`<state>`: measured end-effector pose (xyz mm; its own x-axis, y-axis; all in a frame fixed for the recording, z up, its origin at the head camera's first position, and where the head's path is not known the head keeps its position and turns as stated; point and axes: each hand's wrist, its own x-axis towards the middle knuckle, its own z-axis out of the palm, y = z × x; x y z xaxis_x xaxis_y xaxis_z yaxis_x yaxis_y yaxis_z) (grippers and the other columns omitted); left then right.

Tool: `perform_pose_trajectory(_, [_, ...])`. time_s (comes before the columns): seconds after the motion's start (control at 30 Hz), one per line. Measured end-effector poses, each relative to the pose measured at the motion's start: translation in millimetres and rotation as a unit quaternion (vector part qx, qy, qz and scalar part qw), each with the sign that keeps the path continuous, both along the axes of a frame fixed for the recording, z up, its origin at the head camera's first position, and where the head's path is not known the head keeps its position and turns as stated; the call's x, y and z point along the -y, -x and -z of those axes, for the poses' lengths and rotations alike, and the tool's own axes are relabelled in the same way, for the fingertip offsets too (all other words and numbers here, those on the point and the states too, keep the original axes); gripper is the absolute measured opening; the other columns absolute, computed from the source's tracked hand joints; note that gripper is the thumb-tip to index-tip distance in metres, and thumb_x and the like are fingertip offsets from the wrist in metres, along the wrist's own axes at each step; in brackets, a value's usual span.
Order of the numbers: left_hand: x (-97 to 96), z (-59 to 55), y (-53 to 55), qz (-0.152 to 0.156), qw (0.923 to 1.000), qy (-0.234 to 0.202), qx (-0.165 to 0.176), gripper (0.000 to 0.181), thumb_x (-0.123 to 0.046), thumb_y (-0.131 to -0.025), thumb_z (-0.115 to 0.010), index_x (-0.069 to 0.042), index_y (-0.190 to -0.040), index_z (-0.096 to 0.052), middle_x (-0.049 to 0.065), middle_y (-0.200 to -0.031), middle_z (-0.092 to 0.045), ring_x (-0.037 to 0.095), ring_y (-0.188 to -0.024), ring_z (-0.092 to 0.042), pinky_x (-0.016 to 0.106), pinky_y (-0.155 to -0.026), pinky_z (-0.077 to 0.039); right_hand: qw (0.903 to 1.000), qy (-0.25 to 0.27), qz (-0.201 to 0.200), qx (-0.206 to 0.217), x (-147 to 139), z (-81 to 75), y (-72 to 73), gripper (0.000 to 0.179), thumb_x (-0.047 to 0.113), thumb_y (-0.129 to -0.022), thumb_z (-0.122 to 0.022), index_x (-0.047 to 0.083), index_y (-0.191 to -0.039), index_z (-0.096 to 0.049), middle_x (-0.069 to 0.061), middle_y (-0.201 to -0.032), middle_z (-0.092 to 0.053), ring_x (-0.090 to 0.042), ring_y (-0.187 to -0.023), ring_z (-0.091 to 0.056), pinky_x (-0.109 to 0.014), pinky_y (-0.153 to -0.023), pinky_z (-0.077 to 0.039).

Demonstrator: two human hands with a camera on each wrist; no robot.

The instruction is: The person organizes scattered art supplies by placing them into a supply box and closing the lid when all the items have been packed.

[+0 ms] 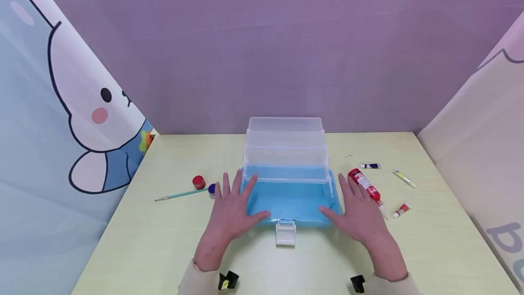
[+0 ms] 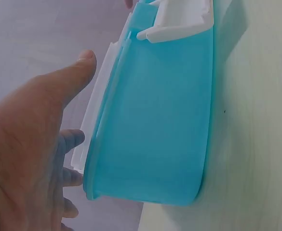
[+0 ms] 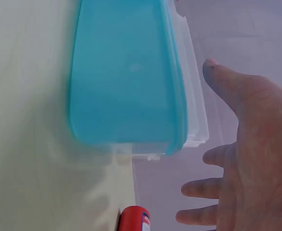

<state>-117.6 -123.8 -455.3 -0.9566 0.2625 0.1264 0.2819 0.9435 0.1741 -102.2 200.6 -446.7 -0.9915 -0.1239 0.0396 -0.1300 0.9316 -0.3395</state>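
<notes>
A blue plastic storage box (image 1: pixel 286 202) stands mid-table with its clear stepped trays (image 1: pixel 285 154) raised at the back. Its white latch (image 1: pixel 285 234) hangs down at the front. My left hand (image 1: pixel 231 213) is spread at the box's left front corner, thumb over the front rim. At the right front corner my right hand (image 1: pixel 360 213) spreads its fingers in the same way. Both hands hold nothing. In the left wrist view the left hand (image 2: pixel 32 125) is close beside the rim; the right wrist view has the right hand (image 3: pixel 256 130) a little apart from the box.
Left of the box lie a red-lidded jar (image 1: pixel 199 182), a blue-lidded jar (image 1: pixel 211 189) and a thin teal brush-like tool (image 1: pixel 182 195). On the right are a red bottle (image 1: pixel 365 185) and small paint tubes, dark (image 1: pixel 370 166), yellow (image 1: pixel 404 179) and orange-red (image 1: pixel 401 210).
</notes>
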Motion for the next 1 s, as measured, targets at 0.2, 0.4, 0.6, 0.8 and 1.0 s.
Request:
perform_pose_trajectory(0.2, [2.4,2.0,0.3,0.000,0.9998,-0.019,0.012,0.096,-0.080,-0.076,-0.052,-0.033,-0.155,-0.022,0.017,-0.158,-0.017,0.055,-0.138,-0.012,0.067,-0.104,-0.022,0.9999,0.010,0.004,0.007,-5,3.5,2.3,0.107,0.079,-0.081,-0.045,0.006,-0.155,-0.019,-0.028,-0.149,-0.030,-0.051,-0.132,-0.030,-0.073,-0.084,-0.037])
perform_pose_trajectory(0.4, [5.4,4.2,-0.5,0.002,0.9997,-0.022,0.009,0.093,-0.079,-0.079,-0.050,-0.034,-0.155,-0.021,0.018,-0.158,-0.020,0.054,-0.138,-0.016,0.067,-0.106,-0.018,0.9998,0.018,0.005,0.009,-7,4.1,2.7,0.106,0.077,-0.082,-0.047,0.004,-0.153,-0.021,-0.027,-0.149,-0.032,-0.051,-0.130,-0.033,-0.072,-0.087,-0.036])
perform_pose_trajectory(0.6, [7.1,6.5,-0.5,0.002,0.9998,-0.017,0.013,0.091,-0.081,-0.080,-0.044,-0.035,-0.155,-0.019,0.017,-0.158,-0.019,0.053,-0.139,-0.013,0.068,-0.105,-0.018,0.9997,0.015,0.015,0.015,-10,4.2,2.3,0.105,0.077,-0.083,-0.047,0.004,-0.154,-0.020,-0.029,-0.147,-0.034,-0.055,-0.129,-0.032,-0.078,-0.093,-0.019])
perform_pose_trajectory(0.8, [8.2,10.2,-3.5,0.003,0.9997,-0.020,0.010,0.090,-0.077,-0.081,-0.048,-0.035,-0.155,-0.019,0.018,-0.158,-0.020,0.054,-0.138,-0.015,0.068,-0.105,-0.017,0.9994,0.015,0.026,0.018,-12,9.7,1.3,0.104,0.075,-0.083,-0.049,0.003,-0.153,-0.022,-0.030,-0.145,-0.037,-0.056,-0.128,-0.033,-0.077,-0.095,-0.019])
perform_pose_trajectory(1.0, [9.1,14.5,-7.5,0.006,0.9997,-0.019,0.012,0.089,-0.077,-0.082,-0.046,-0.034,-0.155,-0.019,0.018,-0.157,-0.021,0.054,-0.138,-0.017,0.066,-0.106,-0.019,0.9985,0.014,0.043,0.031,-13,13.1,-0.9,0.104,0.075,-0.084,-0.047,0.001,-0.152,-0.022,-0.031,-0.144,-0.038,-0.056,-0.129,-0.032,-0.076,-0.097,-0.018])
